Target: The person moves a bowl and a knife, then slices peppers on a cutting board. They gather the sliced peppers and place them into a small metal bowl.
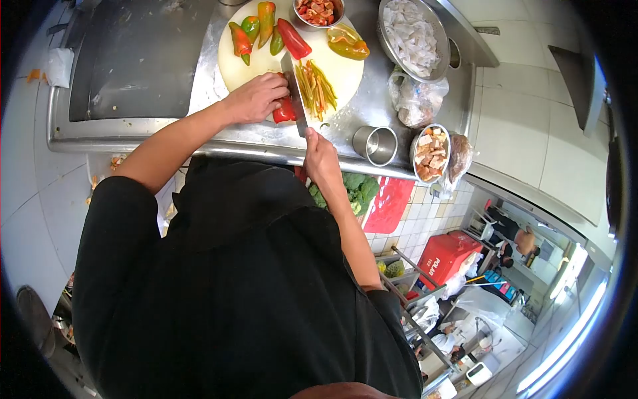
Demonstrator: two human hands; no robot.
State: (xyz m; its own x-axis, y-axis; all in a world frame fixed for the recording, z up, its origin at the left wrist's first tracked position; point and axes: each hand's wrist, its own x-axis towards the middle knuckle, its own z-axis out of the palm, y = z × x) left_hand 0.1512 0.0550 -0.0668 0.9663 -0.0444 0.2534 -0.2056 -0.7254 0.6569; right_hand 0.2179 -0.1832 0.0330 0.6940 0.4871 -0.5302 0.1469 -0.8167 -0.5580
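Observation:
My right hand (321,156) is closed around the handle of a kitchen knife (294,90), whose broad blade points away from me over a round pale cutting board (349,83). With fingers curled, my left hand (258,98) holds a red pepper (284,112) on the board, just left of the blade. Against the blade's right side lies a pile of thin green and orange pepper strips (316,88). Farther back on the board are a whole red pepper (293,40), several green-and-orange peppers (266,23) and an opened yellow-green pepper (347,43).
A steel bowl of chopped red pieces (319,12) stands behind. To the right are a colander of whitish pieces (411,36), plastic bags (417,100), a steel cup (375,145) and a bowl of cubes (430,155). A sink basin (139,60) is left; broccoli (359,189) sits below.

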